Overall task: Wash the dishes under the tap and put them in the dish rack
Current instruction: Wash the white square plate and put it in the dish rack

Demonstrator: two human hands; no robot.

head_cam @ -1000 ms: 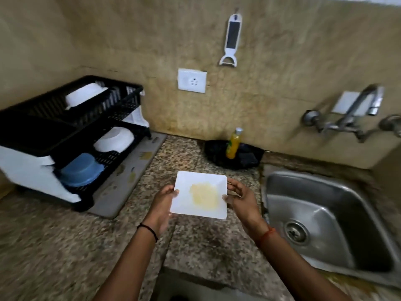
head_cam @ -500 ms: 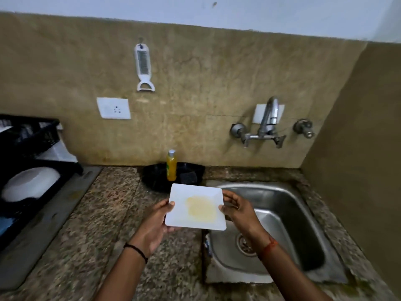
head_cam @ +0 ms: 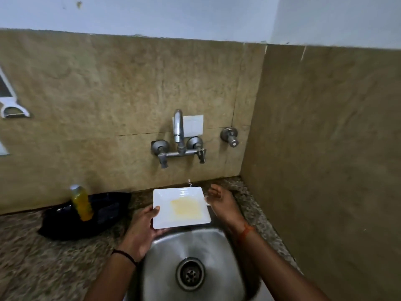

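Plate [head_cam: 181,207] now hangs over the steel sink [head_cam: 195,246], below the tap [head_cam: 179,131].

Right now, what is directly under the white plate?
The square white plate, held by the left hand, hangs over the back of the steel sink. The basin and drain show nearer the camera. The plate covers the sink's back rim and the left hand's fingers beneath it.

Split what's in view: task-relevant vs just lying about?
In play:
- square white plate, yellow residue on it
- left hand, gripping the plate's left edge
- right hand, beside its right edge
- tap
- sink

Lying about:
- yellow bottle
- black tray under it
- white wall-hung tool
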